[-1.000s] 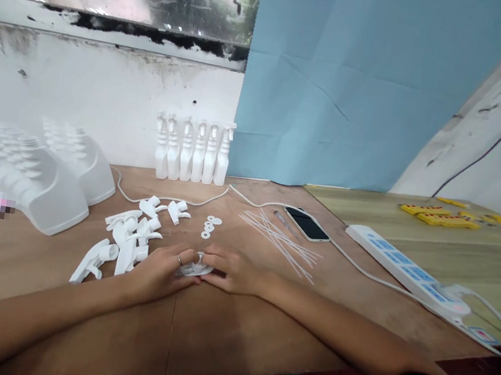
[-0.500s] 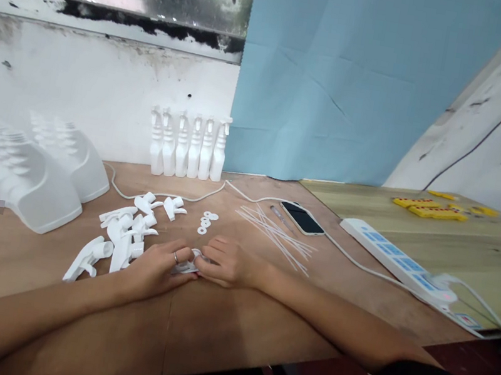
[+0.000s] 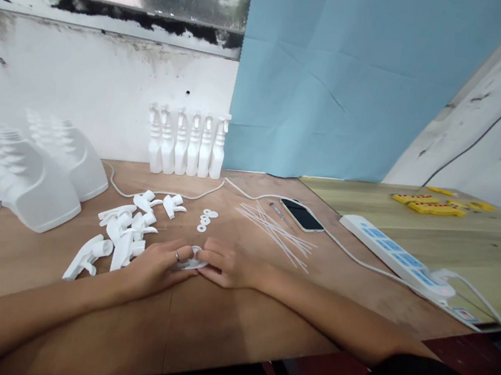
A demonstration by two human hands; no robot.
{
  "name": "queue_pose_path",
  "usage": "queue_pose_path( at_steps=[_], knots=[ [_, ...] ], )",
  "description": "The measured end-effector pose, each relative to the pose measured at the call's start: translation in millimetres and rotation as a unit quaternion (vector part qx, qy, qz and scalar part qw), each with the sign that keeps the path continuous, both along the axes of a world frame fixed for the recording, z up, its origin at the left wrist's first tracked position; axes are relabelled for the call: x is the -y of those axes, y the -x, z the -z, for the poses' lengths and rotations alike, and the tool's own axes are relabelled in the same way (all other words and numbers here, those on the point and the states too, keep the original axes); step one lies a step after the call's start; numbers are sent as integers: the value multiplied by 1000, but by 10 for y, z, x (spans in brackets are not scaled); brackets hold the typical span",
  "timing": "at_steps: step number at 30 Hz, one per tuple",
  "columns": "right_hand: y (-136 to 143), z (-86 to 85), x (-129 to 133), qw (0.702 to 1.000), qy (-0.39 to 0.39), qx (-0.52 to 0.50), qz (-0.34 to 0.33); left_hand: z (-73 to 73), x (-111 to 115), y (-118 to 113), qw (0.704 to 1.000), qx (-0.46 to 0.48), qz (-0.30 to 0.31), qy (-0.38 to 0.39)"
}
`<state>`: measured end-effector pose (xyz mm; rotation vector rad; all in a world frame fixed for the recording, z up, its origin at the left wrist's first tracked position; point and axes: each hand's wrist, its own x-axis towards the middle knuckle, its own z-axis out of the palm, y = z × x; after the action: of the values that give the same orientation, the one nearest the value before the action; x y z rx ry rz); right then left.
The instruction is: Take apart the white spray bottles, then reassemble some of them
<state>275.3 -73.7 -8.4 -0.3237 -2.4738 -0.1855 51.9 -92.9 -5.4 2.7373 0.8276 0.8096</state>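
Observation:
My left hand and my right hand meet over the table's near part, both closed on one white plastic spray trigger head. Fingers cover much of it; a round opening faces up between them. My left hand wears a ring. Just beyond the fingers lie several flat white washers. More white trigger heads are heaped loosely to the left of my left hand. Thin white tubes lie crossed over one another beyond my right hand.
White spray bottles with heads stand against the wall. More white bottles lie grouped at left. A phone, a pen, a white cable and a power strip are to the right; yellow parts lie farther off.
My right fingers have shifted slightly around the trigger head, and more of its white plastic shows between the hands. The view has moved a little; the other items lie as before.

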Motion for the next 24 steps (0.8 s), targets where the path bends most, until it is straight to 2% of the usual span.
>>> queue_pose_path(
  at_steps=[2,4,9,19,24],
  knots=[
    [-3,42,2,996,87,-19,10,-19,5,-2,1000,3,3,19],
    [-6,62,6,990,137,-21,14,-35,8,-2,1000,5,3,27],
    [-19,23,33,984,175,-20,-3,-30,-4,2,999,0,-4,36],
    [-37,-26,-14,991,129,-18,-16,-37,6,1,1000,-1,6,28],
    [-18,-37,12,997,80,-23,7,-19,5,11,999,-6,-5,33]
  ],
)
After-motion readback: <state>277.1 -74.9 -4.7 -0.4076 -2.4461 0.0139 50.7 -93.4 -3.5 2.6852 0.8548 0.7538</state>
